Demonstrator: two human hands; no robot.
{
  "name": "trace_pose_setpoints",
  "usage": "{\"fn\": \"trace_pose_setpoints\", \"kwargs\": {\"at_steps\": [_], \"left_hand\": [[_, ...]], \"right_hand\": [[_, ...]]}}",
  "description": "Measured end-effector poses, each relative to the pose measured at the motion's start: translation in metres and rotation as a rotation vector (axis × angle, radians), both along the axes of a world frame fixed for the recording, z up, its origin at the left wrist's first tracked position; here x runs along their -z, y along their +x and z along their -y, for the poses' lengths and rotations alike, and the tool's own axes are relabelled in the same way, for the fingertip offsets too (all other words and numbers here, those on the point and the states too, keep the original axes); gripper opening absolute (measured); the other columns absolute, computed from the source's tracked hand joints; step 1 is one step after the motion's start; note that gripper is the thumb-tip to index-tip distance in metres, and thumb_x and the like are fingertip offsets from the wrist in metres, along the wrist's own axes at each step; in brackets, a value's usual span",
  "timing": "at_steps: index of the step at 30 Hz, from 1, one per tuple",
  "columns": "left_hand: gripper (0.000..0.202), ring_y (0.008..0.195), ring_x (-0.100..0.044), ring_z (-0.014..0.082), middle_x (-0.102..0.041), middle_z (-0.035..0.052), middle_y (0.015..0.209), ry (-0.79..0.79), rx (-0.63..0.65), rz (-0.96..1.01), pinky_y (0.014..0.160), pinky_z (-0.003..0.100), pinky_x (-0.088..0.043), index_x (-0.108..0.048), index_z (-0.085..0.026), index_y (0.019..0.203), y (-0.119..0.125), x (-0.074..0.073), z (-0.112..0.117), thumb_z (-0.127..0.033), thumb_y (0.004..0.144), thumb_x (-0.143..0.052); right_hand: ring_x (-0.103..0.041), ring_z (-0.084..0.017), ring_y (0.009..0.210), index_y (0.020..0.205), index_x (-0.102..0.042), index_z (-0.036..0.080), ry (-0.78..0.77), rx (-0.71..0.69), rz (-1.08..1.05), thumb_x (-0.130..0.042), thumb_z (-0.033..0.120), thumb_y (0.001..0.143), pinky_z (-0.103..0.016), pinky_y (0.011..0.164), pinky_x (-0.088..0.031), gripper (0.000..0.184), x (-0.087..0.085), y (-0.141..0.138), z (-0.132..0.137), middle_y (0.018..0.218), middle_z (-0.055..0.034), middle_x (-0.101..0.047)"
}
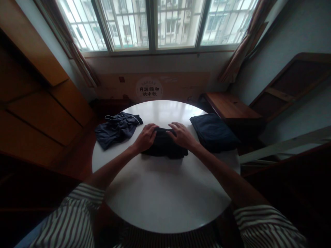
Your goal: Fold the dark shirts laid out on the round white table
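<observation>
Head: folded dark garment (164, 148) lying crosswise under hands (145, 138) (182, 136)

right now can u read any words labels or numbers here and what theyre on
"月满颐和": on the round white emblem on the tan wall panel
"映中秋": below that line, same emblem
Small text along the emblem's top edge: too small to read
Red mark on the panel: too small to read
Black garment under the hands: no readable text
</observation>
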State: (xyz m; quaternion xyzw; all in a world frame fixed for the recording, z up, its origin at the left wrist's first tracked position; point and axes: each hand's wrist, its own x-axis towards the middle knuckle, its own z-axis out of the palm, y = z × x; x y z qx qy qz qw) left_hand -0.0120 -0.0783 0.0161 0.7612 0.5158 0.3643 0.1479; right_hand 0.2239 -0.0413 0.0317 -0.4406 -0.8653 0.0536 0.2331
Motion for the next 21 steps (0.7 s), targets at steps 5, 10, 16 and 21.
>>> {"fn": "trace_pose_setpoints", "kwargs": {"at_steps": [5, 10, 16, 21], "left_hand": [[0.054, 0.149, -0.019, 0.0284, -0.036, 0.0124, 0.157, -0.145, 0.135, -0.233, 0.120, 0.055, -0.006, -0.042, -0.021, 0.146, 0.007, 0.023, 0.011, -0.044, 0.097, -0.045], [0.049, 0.148, -0.023, 0.0298, -0.035, 0.0126, 0.157, -0.153, 0.092, -0.191, 0.120, 0.057, -0.006, -0.049, -0.023, 0.139, -0.016, 0.029, 0.005, -0.045, 0.095, -0.048], [0.068, 0.110, -0.062, 0.0318, -0.067, 0.0160, 0.112, -0.364, -0.002, 0.114, 0.097, 0.045, -0.049, -0.063, -0.014, 0.121, -0.038, 0.005, -0.065, -0.037, 0.061, -0.086], [0.043, 0.070, -0.066, 0.0227, -0.071, 0.0071, 0.075, -0.768, 0.214, 0.127, 0.066, 0.033, -0.055, -0.072, -0.012, 0.083, -0.043, -0.011, -0.091, -0.026, 0.047, -0.090]], "right_hand": [[-0.030, -0.035, 0.144, 0.147, -0.045, 0.017, -0.074, -0.001, 0.146, -0.039, 0.050, 0.100, -0.056, 0.117, -0.018, 0.057, 0.032, -0.004, 0.016, 0.155, -0.0150, -0.040], [-0.031, -0.038, 0.143, 0.148, -0.039, 0.004, -0.287, 0.170, -0.003, -0.046, 0.063, 0.093, -0.048, 0.115, -0.028, 0.081, 0.033, 0.021, -0.001, 0.154, -0.0258, -0.036], [-0.067, -0.031, 0.090, 0.090, -0.072, 0.014, -0.770, 0.242, -0.054, -0.089, 0.054, 0.052, -0.033, 0.073, -0.053, 0.058, -0.007, 0.029, -0.056, 0.083, -0.0099, -0.070], [-0.062, -0.019, 0.071, 0.080, -0.068, 0.018, -0.882, 0.128, -0.206, -0.095, 0.028, 0.038, -0.026, 0.058, -0.049, 0.052, -0.028, 0.033, -0.049, 0.075, -0.0029, -0.067]]}}
